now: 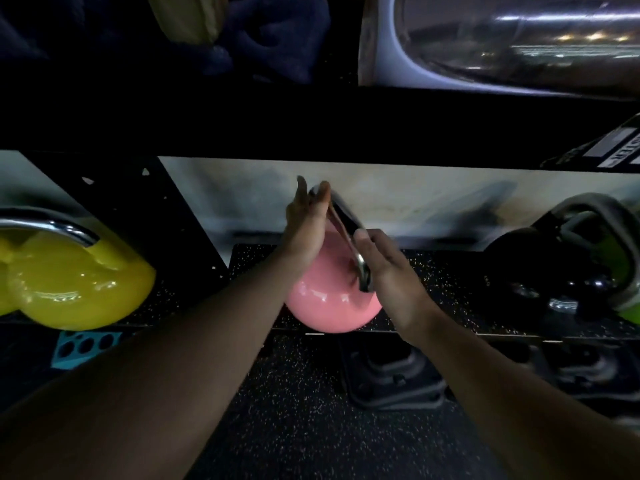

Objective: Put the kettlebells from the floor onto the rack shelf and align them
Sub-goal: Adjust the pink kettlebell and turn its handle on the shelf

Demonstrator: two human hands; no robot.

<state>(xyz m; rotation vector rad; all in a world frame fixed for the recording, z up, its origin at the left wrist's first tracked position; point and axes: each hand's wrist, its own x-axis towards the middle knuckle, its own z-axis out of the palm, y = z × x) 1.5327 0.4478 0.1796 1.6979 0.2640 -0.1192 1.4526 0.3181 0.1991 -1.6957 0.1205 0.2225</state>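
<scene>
A pink kettlebell (329,303) with a steel handle sits on the speckled rack shelf (433,271), its body slightly over the front edge. My left hand (306,223) rests against the far end of the handle, fingers stretched upward. My right hand (384,268) holds the near end of the handle, thumb on top. A yellow kettlebell (79,282) with a chrome handle stands on the shelf at the left. At the right stands a black kettlebell (540,271), with a green one (620,268) behind it.
A black upper shelf beam (311,123) runs across just above my hands. A rack upright (180,216) stands between the yellow and pink kettlebells. Dark weights (394,375) lie on the speckled floor below the shelf. A blue block with holes (85,348) is at lower left.
</scene>
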